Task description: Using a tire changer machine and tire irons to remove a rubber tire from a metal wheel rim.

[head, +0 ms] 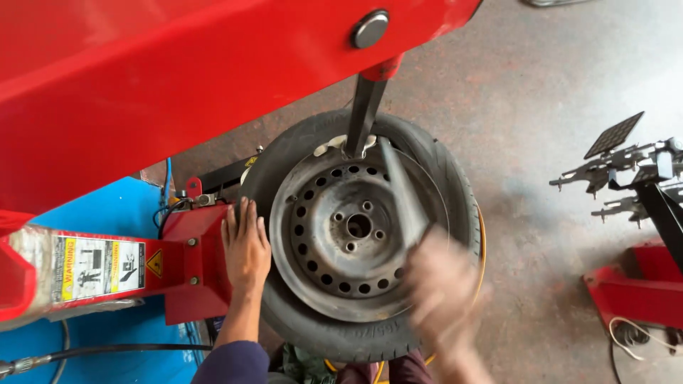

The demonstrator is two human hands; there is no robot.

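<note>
Grey concrete workshop floor surrounds a black tyre on a grey steel wheel (356, 227). Left hand (245, 245) lies flat, open, steadying it; blurred right hand (445, 288) grips a grey metal lever (402, 188), best kept low.

A red tyre machine (192, 263) carries the wheel (359, 227), which lies flat on it, rim up. The machine stands on a grey concrete floor (541, 92). Near the floor's right edge stand a second red machine (626, 291) and a white cable (633, 338).
</note>
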